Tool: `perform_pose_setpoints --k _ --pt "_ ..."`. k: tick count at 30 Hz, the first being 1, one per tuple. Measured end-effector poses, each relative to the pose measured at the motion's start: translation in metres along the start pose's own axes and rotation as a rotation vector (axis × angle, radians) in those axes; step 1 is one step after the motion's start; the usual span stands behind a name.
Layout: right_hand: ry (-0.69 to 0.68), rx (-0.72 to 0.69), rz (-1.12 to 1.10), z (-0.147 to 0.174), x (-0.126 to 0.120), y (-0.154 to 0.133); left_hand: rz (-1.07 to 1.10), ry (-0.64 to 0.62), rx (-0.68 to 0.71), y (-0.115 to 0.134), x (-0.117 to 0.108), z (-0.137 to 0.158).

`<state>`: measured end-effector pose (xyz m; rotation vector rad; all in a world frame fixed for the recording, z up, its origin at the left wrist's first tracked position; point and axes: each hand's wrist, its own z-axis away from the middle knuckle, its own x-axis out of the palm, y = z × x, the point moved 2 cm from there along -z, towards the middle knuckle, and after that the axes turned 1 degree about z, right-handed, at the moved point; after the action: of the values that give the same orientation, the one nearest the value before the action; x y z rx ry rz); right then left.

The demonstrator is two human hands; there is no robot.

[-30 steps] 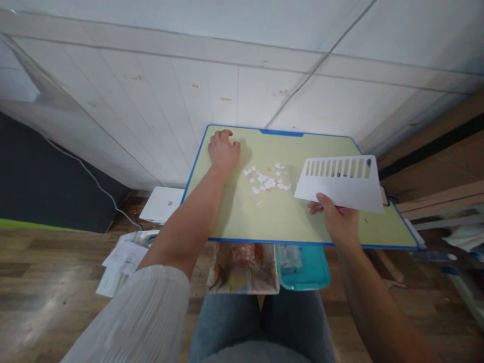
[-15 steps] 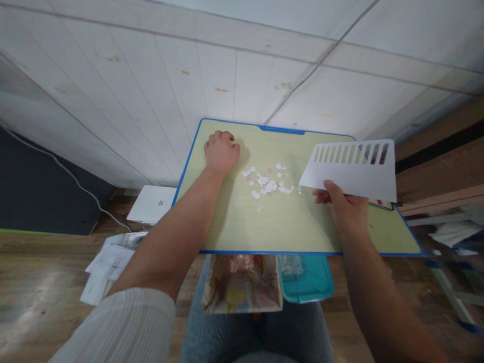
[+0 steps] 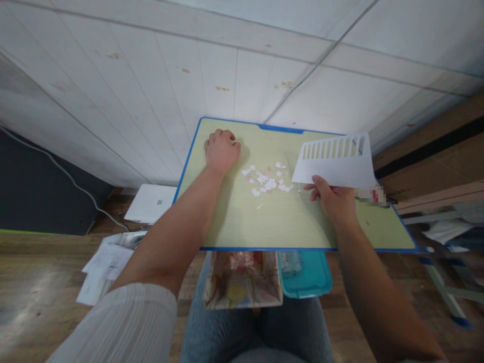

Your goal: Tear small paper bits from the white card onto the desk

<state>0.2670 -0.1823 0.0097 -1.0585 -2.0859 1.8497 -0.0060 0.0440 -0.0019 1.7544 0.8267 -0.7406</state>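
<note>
1. Okay, right hand (image 3: 335,204) pinches slotted white sheet (image 3: 333,170), thumb on top, over the right side of the board (image 3: 302,229); light, steady grip should stop it bending.
2. Paper scraps (image 3: 269,183) lie loose mid-board, left of sheet; slow moves likely scatter fewer.
3. Left hand (image 3: 222,151) farthest, arm outstretched, fingers curled; can't tell if holding anything.

Here's the slotted white card (image 3: 335,171), flat and held up at an angle over the tabletop's (image 3: 280,227) right half — and just left, pale paper scraps (image 3: 269,184), white and pinkish, lying loosely scattered.
</note>
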Motion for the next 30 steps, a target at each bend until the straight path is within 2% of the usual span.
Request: perform_pose_setpoints --k 7,13,20,25,30 --pt "0.045 0.012 0.013 0.005 -0.007 0.005 0.011 0.012 0.002 -0.001 0.002 -0.002" --pt "0.041 0.030 0.047 0.018 -0.014 0.004 -0.003 -0.013 -0.014 0.004 -0.005 0.001" --pt "-0.004 0.006 0.128 0.055 -0.021 -0.010 0.019 -0.018 -0.021 0.006 -0.009 0.003" --pt "-0.073 0.001 0.113 0.086 -0.014 -0.023 0.032 -0.038 -0.027 0.004 -0.007 0.000" --pt "-0.140 0.016 0.063 0.102 -0.005 -0.032 0.033 -0.037 -0.037 0.006 -0.010 0.002"
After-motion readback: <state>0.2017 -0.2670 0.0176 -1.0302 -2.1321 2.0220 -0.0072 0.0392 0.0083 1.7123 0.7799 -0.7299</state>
